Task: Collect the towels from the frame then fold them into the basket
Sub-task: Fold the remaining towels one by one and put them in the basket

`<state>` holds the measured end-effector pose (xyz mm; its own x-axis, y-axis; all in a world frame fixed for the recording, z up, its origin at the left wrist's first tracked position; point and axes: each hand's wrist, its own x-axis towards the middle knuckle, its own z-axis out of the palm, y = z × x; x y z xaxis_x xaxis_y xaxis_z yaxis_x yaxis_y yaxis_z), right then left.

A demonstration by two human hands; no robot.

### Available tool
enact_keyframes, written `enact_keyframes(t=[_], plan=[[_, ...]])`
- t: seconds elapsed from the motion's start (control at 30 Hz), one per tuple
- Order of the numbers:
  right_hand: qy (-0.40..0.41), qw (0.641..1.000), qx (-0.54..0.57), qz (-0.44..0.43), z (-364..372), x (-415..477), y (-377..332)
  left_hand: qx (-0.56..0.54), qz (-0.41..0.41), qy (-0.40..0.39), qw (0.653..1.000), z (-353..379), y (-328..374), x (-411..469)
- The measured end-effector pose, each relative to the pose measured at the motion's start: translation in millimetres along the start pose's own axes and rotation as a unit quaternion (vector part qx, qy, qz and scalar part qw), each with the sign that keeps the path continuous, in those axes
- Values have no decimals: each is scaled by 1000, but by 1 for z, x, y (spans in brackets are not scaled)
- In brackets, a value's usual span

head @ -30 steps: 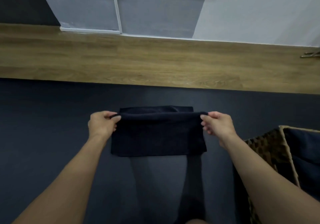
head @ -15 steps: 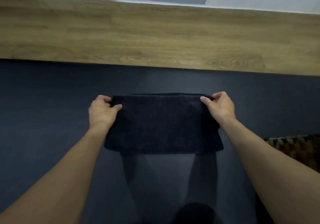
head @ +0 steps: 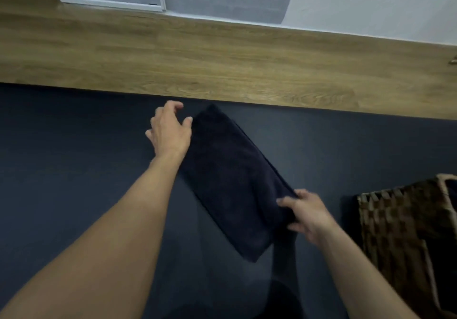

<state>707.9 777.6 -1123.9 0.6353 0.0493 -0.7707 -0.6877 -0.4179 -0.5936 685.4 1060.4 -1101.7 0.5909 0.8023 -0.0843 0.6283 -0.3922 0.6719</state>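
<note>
1. R hand (head: pixel 306 216), nearest to the camera: it grasps the near-right end of the folded dark towel (head: pixel 232 182), thumb on top, other fingers under it.
2. Woven basket (head: pixel 400 219) stands at the right edge, near the R hand. The towel is not in it yet.
3. The towel lies diagonal over the dark mat (head: pixel 74 158), from near-right to far-left. The layers look aligned at the edges. I cannot tell if the far end rests on the mat or is lifted.
4. L hand (head: pixel 170 133), at the far-left edge of the towel: fingers loose and curved, grasping nothing. Only the thumb tip is at the towel's edge.
5. Beyond: a strip of wood floor (head: pixel 222 59), then the grey wall (head: pixel 371 2).
6. My judgement: the step in hand is prob. to bring the folded towel to the basket. To do it well:
   - Put the L palm under the far end, so the fold does not open.
   - Keep the towel flat and lower it in w/o dragging over the rim.
   - A hold at one end only may let the layers slide apart.
</note>
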Motion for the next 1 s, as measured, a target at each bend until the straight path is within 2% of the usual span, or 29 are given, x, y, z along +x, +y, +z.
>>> enact_keyframes(t=[0.1,0.17,0.27,0.33,0.5,0.57,0.67,0.73,0.8,0.83,0.93,1.0], plan=[[-96,992,-39,65,5,-33,40,-23,-131,-15,991,2,-16,-47],[-102,992,-29,61,6,-44,56,-16,-212,-110,971,5,-40,-91],[-47,998,-24,19,6,-53,69,66,-201,-254,944,7,-69,-149],[-26,998,-50,-32,8,-60,74,71,-171,-285,940,3,-76,-174],[-68,983,-54,-160,5,-83,82,-146,-210,-272,928,-22,-82,-206],[-74,985,-17,-158,3,-88,82,-198,-192,-234,933,-33,-79,-215],[-94,989,30,-114,-3,-89,82,-240,-127,-123,955,-43,-75,-220],[-157,981,54,-96,-9,-90,79,-302,-135,-93,939,-46,-77,-220],[-196,976,16,-94,-14,-89,75,-374,-158,-118,906,-46,-81,-220],[-189,976,-35,-105,-16,-87,73,-392,-159,-143,895,-46,-84,-220],[-142,963,-176,-150,-16,-78,70,-324,-136,-215,911,-43,-92,-225],[-128,955,-217,-157,-16,-71,69,-263,-122,-219,932,-40,-97,-226]])
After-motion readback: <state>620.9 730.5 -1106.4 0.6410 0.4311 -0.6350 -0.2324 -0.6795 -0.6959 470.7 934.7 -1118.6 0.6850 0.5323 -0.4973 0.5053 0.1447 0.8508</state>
